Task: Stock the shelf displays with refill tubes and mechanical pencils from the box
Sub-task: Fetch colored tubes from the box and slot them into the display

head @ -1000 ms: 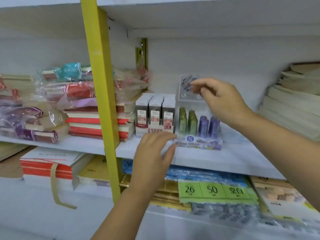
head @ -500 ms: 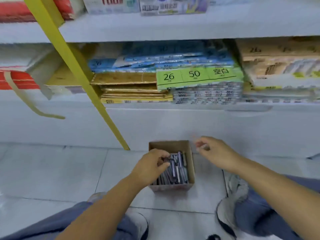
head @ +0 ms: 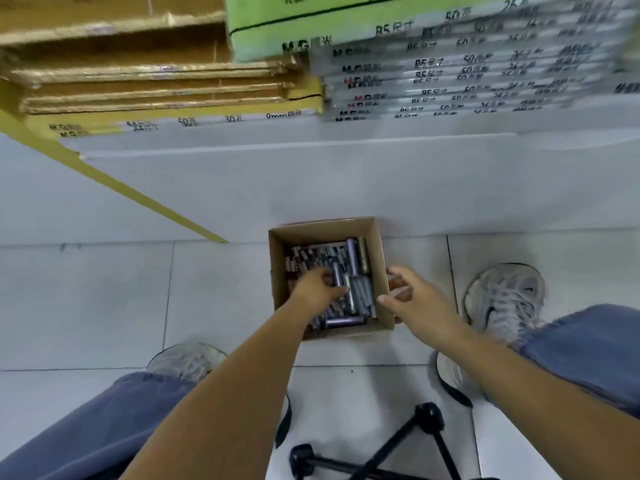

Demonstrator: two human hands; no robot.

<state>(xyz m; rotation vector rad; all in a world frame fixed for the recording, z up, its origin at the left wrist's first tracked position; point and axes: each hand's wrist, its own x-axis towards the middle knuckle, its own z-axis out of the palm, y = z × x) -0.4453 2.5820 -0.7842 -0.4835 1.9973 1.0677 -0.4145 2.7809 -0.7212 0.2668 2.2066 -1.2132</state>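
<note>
Pale floor tiles, white shelf base, yellow upright

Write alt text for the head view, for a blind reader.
Seen from above, a person's left hand reaches among tubes in a cardboard box on a tiled floor, while the open right hand is at the box's right wall. Stacked stationery packs fill the shelf above.

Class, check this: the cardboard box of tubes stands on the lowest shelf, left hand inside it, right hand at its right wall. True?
No. The head view shows the cardboard box on the tiled floor, not on a shelf. The left hand is inside it among the tubes, the right hand at its right wall.
</note>
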